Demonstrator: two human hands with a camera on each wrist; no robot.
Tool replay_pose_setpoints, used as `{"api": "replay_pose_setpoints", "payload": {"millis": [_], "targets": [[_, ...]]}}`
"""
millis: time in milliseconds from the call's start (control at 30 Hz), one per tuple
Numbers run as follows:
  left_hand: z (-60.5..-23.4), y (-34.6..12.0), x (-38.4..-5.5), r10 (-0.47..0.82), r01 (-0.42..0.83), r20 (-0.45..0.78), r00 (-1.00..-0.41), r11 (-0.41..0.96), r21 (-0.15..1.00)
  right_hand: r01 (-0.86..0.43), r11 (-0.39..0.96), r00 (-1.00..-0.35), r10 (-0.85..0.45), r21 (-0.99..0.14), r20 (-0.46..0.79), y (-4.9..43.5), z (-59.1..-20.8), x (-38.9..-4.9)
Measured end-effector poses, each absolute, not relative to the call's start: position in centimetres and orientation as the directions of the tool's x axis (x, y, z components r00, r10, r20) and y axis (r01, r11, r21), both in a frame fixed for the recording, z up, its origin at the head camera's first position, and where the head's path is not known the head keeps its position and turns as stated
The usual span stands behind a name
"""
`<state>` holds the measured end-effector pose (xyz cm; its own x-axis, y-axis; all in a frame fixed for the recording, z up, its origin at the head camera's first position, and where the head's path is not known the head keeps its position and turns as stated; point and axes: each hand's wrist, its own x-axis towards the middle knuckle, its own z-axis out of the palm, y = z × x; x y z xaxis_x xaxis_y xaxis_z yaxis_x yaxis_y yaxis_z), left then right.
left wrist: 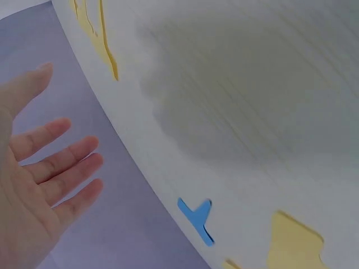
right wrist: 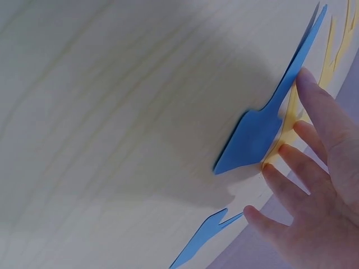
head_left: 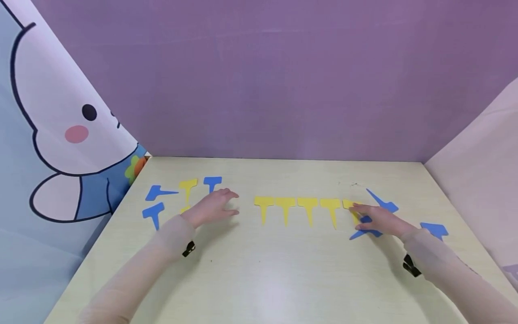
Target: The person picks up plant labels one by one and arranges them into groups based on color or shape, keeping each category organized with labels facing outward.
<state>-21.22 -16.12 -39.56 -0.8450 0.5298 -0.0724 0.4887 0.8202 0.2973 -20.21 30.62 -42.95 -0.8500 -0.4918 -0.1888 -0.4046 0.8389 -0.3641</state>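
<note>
Several T-shaped yellow plant labels (head_left: 285, 202) lie side by side in a row, stems toward the person. My right hand (head_left: 380, 219) is over the row's right end, fingertips at the last yellow label (head_left: 347, 204). In the right wrist view its fingers are extended, the thumb beside the stem of a blue plant label (right wrist: 249, 143); whether it touches is unclear. My left hand (head_left: 214, 207) hovers with spread fingers, holding nothing, just in front of another blue label (head_left: 212, 181). A yellow label (head_left: 185, 209) is mostly hidden under that wrist.
At the left lie two blue labels, one sideways (head_left: 155, 192) and one upright (head_left: 154, 210), plus a yellow label (head_left: 188, 184). On the right are more blue labels, one behind the right hand (head_left: 388, 206) and one by the forearm (head_left: 435, 229). A purple wall (head_left: 283, 90) borders the table.
</note>
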Motion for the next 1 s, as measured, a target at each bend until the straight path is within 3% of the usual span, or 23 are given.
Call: {"api": "replay_pose_setpoints", "payload": {"millis": [433, 1000], "targets": [[-39.2, -20.8, -21.1, 0.485, 0.461, -0.061, -0.873, 0.858, 0.225, -0.387, 0.846, -0.853, -0.479, -0.368, -0.205, 30.5, -43.1, -20.1], [-40.5, -25.0, -20.4, 0.386, 0.352, -0.134, -0.913, 0.91, 0.22, -0.406, 0.836, -0.844, -0.498, -0.369, -0.199, 30.6, -43.1, -20.1]]}}
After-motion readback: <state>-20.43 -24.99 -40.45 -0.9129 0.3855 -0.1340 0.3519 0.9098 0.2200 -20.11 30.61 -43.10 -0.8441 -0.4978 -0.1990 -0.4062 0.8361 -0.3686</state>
